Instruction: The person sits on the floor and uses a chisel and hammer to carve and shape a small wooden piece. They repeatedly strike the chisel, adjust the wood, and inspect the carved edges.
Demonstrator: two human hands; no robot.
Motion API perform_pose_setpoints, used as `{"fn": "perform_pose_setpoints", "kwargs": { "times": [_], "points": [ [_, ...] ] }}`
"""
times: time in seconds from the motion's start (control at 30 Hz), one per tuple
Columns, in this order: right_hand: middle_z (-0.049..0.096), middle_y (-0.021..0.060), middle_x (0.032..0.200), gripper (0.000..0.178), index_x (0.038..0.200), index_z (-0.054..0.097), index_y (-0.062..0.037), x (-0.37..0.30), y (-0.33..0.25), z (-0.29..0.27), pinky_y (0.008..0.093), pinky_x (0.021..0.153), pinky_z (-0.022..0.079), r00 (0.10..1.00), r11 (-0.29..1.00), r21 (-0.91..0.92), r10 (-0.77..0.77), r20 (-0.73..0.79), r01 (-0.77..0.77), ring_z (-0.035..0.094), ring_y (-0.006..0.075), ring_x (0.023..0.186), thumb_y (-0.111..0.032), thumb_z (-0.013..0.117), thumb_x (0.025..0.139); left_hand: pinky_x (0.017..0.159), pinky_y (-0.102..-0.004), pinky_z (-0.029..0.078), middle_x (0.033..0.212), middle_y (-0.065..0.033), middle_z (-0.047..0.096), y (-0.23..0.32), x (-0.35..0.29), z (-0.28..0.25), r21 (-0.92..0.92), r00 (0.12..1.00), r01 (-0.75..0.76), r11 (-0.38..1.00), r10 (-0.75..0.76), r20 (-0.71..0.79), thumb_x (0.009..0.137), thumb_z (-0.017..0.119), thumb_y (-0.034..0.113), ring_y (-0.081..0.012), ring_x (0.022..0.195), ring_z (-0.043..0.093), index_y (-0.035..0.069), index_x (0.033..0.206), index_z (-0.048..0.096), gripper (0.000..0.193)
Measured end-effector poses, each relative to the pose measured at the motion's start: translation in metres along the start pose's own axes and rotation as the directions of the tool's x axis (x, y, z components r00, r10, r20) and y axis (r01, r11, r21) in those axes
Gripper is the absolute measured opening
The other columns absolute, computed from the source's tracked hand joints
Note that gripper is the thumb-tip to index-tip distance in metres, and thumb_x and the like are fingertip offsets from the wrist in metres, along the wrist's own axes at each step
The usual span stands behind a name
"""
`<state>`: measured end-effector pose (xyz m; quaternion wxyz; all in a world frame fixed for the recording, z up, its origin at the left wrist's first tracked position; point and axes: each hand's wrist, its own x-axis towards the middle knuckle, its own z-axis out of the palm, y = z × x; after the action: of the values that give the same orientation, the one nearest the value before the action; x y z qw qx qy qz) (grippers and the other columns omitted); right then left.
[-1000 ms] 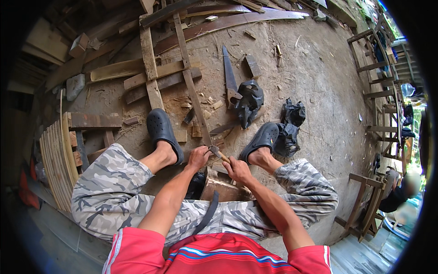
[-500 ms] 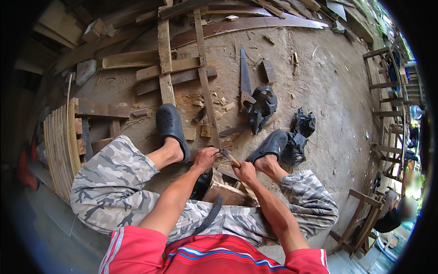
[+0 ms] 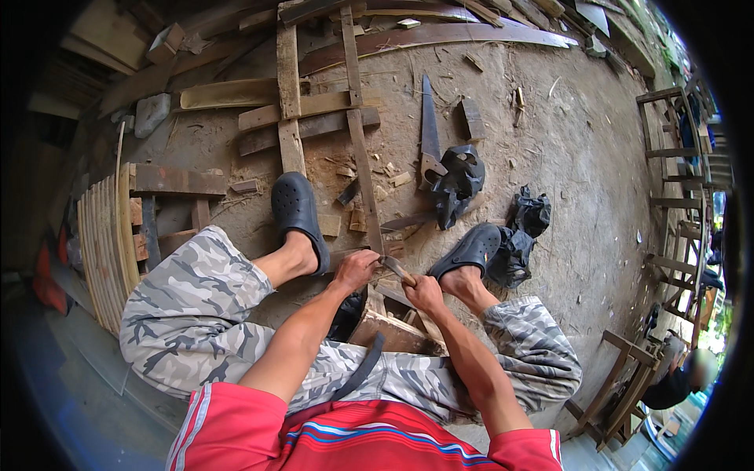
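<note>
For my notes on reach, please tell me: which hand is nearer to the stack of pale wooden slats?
Left. The left hand is right of the stack of pale wooden slats, past the left shoe; the right hand, around a wooden handle, is farther right.

Daylight fills your middle ground, glaring at the right edge and sinking into darkness at far left.
You get soft shadows on the dusty floor (image 3: 581, 259), sheen along the curved plank (image 3: 440, 34) up top, and fisheye-bowed slats (image 3: 98, 255) at left.
</note>
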<state>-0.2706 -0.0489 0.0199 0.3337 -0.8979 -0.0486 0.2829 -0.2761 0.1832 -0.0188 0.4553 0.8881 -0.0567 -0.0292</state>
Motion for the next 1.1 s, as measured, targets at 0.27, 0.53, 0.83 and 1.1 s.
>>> {"fn": "perform_pose_setpoints", "kwargs": {
  "times": [0.27,0.53,0.83,1.1],
  "points": [
    [0.058,0.0262,0.068,0.019,0.08,0.067,-0.0031,0.0,0.001,-0.002,0.0482,0.064,0.05,0.999,0.999,-0.007,-0.041,-0.027,0.041,0.062,0.0435,0.071,-0.022,0.064,0.079,0.078,-0.0399,0.054,0.098,-0.0134,0.069,0.003,0.0,0.002,-0.004,1.0,0.017,1.0,-0.017,-0.009,0.083,0.069,0.009,-0.0341,0.091,0.066,0.004,0.097,0.069,0.015],
    [0.061,0.0258,0.072,0.02,0.08,0.067,-0.0042,0.001,0.002,-0.001,0.05,0.065,0.05,0.998,0.994,-0.094,-0.06,0.001,0.059,0.061,0.0449,0.071,-0.023,0.061,0.08,0.076,-0.0406,0.053,0.099,-0.0124,0.068,0.0,-0.001,0.002,-0.009,1.0,0.01,1.0,-0.01,-0.015,0.084,0.067,0.008,-0.0344,0.091,0.065,0.006,0.098,0.068,0.014],
    [0.063,0.0242,0.075,0.022,0.085,0.068,-0.0062,0.009,0.017,-0.005,0.0494,0.067,0.051,0.999,1.0,-0.022,-0.013,-0.043,0.012,0.063,0.0426,0.074,-0.028,0.064,0.082,0.096,-0.0417,0.049,0.133,-0.015,0.056,0.002,0.014,-0.022,0.146,0.984,0.168,0.975,-0.176,0.038,0.091,0.061,0.013,-0.0355,0.119,0.056,0.009,0.129,0.056,0.038],
    [0.061,0.0242,0.072,0.019,0.082,0.067,-0.0069,0.006,0.009,-0.011,0.0482,0.062,0.05,0.999,0.998,0.058,-0.04,-0.003,0.04,0.062,0.0433,0.07,-0.025,0.065,0.08,0.119,-0.0487,0.013,0.162,-0.011,0.015,0.005,0.1,-0.049,0.594,0.866,0.187,0.783,-0.416,0.276,0.084,0.069,0.044,-0.0305,0.15,0.011,0.013,0.155,0.02,0.092]
  ]
}}
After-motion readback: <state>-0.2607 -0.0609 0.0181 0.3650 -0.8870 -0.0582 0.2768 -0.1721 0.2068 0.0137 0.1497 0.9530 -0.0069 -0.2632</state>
